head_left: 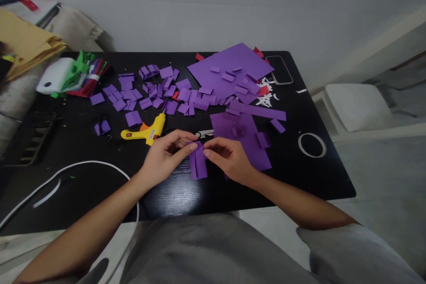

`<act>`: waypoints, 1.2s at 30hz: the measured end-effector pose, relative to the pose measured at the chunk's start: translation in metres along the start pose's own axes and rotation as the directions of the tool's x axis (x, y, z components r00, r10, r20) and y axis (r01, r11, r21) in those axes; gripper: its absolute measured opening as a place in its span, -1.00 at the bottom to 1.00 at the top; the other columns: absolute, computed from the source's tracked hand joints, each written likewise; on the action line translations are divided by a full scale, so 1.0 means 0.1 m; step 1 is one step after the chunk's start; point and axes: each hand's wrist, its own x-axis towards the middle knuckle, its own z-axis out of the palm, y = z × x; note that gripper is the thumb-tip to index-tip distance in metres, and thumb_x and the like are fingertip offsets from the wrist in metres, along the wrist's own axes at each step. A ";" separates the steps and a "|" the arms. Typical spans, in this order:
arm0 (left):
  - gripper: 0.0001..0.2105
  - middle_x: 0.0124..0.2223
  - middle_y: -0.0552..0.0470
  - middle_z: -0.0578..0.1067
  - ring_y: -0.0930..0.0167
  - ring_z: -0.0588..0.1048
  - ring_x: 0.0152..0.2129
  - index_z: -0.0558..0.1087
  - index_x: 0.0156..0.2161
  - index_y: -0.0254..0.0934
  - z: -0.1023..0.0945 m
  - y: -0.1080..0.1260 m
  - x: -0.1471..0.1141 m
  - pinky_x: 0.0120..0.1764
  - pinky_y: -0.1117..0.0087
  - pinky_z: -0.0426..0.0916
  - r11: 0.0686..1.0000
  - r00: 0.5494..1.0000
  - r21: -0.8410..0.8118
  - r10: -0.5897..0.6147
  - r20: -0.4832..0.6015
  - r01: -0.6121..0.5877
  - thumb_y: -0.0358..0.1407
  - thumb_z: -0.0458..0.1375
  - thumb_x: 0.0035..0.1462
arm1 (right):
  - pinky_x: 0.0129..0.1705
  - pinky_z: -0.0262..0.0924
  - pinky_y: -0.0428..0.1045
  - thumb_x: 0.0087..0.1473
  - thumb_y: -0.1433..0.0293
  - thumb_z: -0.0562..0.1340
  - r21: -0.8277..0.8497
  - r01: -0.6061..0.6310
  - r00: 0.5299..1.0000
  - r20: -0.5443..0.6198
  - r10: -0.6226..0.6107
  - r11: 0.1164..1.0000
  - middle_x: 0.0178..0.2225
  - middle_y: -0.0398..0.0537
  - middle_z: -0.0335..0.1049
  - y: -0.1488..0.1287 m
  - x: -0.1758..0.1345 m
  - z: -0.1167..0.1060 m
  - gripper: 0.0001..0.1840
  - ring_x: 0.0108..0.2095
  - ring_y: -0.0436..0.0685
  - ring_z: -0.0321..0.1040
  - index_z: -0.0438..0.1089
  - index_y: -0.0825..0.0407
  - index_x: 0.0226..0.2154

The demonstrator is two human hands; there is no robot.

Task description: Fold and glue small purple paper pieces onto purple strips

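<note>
A folded strip of purple paper (198, 164) is held near the front of the black table, a crease line running down its length. My left hand (169, 151) pinches its upper left part, thumb on top. At the upper right edge, my right hand (231, 159) grips the same paper between thumb and fingertips. Just beyond my left hand lies a yellow glue gun (146, 131). Partly hidden behind the hands is a scissors-like tool with a pale blade (206, 134). Purple paper sheet (248, 142) lies beside and under my right hand.
Many small folded purple pieces (128, 97) are scattered across the black table (173, 202). A large purple sheet (229, 60), white scraps (264, 97) and a tape-like ring (312, 145) lie right. A white cable (89, 162) curves at left. A white stool (357, 106) stands beyond.
</note>
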 end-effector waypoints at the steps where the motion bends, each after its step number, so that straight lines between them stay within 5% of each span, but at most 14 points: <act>1: -0.81 -0.33 0.03 0.64 0.42 0.56 -0.42 0.64 -0.15 -0.23 -0.01 -0.01 0.00 -0.31 0.43 0.46 1.000 1.000 0.018 0.007 0.013 -0.007 -0.18 0.39 0.18 | -0.13 0.53 0.03 0.13 0.30 0.40 -0.001 0.005 1.000 0.005 -0.005 1.000 -0.32 -0.11 0.64 -0.01 0.00 0.00 -0.88 -0.30 0.10 0.58 0.59 -0.02 -0.28; 17: -0.84 -0.35 0.03 0.69 0.40 0.62 -0.43 0.68 -0.29 -0.25 -0.01 -0.04 0.00 -0.33 0.46 0.51 0.999 0.999 -0.017 -0.049 -0.015 0.049 -0.19 0.43 0.12 | -0.13 0.49 0.01 0.14 0.31 0.40 0.027 0.023 0.998 0.055 -0.025 0.999 -0.32 -0.10 0.63 -0.03 -0.02 -0.01 -0.89 -0.30 0.09 0.57 0.59 0.00 -0.28; 26: -0.92 -0.34 0.08 0.67 0.48 0.59 -0.41 0.68 -0.28 -0.23 0.02 -0.05 -0.03 -0.31 0.53 0.44 0.992 0.994 0.085 0.085 0.068 -0.090 -0.27 0.37 0.21 | -0.28 0.40 -0.04 0.11 0.22 0.44 0.042 -0.045 0.998 0.041 0.043 0.998 -0.40 -0.13 0.57 0.03 0.02 0.00 -0.80 -0.40 0.04 0.47 0.56 0.01 -0.34; 36: -0.84 -0.39 0.08 0.64 0.48 0.57 -0.47 0.64 -0.26 -0.27 -0.01 -0.06 -0.01 -0.38 0.54 0.44 0.999 0.994 -0.002 -0.049 0.096 0.050 -0.21 0.32 0.24 | -0.31 0.38 -0.05 0.15 0.28 0.38 -0.051 -0.019 0.999 -0.049 0.016 0.999 -0.43 -0.13 0.56 0.02 0.03 -0.02 -0.85 -0.41 0.04 0.45 0.57 0.03 -0.37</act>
